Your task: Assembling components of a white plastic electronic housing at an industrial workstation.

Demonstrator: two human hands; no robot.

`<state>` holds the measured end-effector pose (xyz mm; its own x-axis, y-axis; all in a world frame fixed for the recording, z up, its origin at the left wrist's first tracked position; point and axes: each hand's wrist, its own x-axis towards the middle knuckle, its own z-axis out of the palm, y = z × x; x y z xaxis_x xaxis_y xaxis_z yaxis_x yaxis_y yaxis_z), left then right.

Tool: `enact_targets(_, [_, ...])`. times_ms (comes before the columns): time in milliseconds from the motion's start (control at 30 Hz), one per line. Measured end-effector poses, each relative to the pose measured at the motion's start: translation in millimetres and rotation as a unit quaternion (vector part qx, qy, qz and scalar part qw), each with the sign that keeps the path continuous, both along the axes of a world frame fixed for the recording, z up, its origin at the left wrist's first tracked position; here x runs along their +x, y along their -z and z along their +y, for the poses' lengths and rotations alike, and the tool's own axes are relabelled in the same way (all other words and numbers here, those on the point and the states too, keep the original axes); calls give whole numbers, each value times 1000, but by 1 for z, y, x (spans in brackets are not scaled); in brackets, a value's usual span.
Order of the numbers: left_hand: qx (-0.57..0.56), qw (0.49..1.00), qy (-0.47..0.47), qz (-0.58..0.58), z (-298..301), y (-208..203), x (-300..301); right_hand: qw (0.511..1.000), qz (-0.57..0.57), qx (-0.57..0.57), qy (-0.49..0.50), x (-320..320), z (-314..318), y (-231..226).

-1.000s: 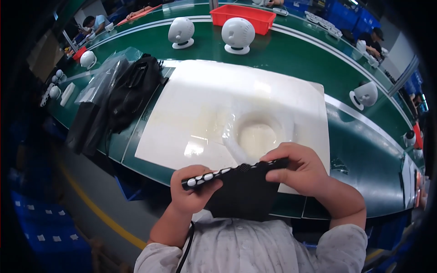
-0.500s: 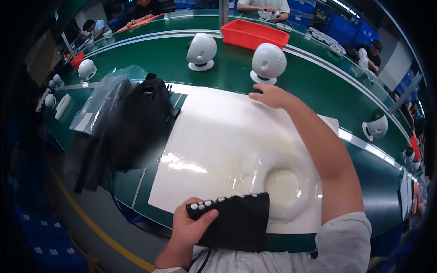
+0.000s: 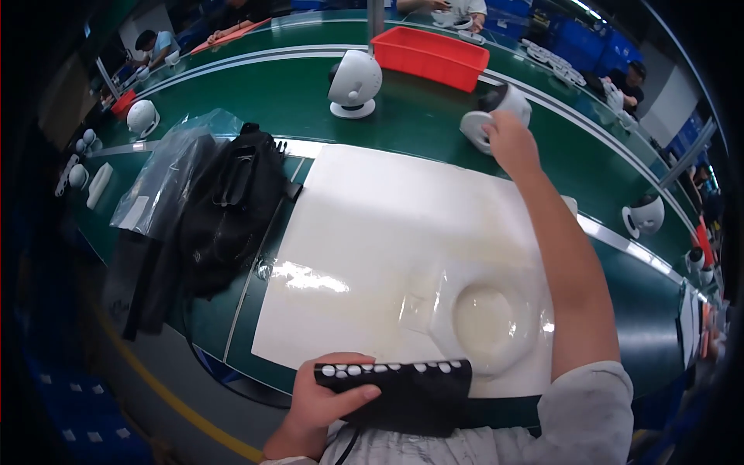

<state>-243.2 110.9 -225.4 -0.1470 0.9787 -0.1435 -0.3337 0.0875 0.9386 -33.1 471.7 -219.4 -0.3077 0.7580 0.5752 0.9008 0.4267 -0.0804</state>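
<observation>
My left hand (image 3: 329, 397) grips a black sheet (image 3: 422, 403) with a row of white round dots along its top edge, low over the near edge of a white mat (image 3: 364, 217). At the far right, my right hand (image 3: 513, 146) is closed on the disc base of a white round device (image 3: 518, 107). The device is tilted, with its dark face turned up and to the left, over the green belt (image 3: 418, 108). On the mat's near right part is a clear-covered ring-shaped form (image 3: 511, 353) with a round hollow.
Another white device (image 3: 360, 81) stands on the belt before a red bin (image 3: 434, 58); a further device (image 3: 645, 215) is at right. A black bag (image 3: 232, 209) and clear plastic bag (image 3: 151, 182) lie left of the mat. Several people work across the belt.
My right hand has moved right and taken hold of the white device, which now tilts. My left hand has tipped the black sheet flatter. The middle device has shifted right relative to the red bin.
</observation>
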Motion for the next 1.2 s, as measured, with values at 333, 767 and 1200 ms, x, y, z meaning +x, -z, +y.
enact_targets(333, [396, 902, 10, 174, 3, 1, 10, 708, 550, -368, -247, 64, -219, -79])
enact_targets(767, [430, 871, -3, 239, -10, -17, 48, 904, 229, -100, -347, 90, -274, -61])
enact_targets(1200, [396, 881, -35, 256, -17, -22, 63, 822, 231, -198, -482, 82, -300, -56])
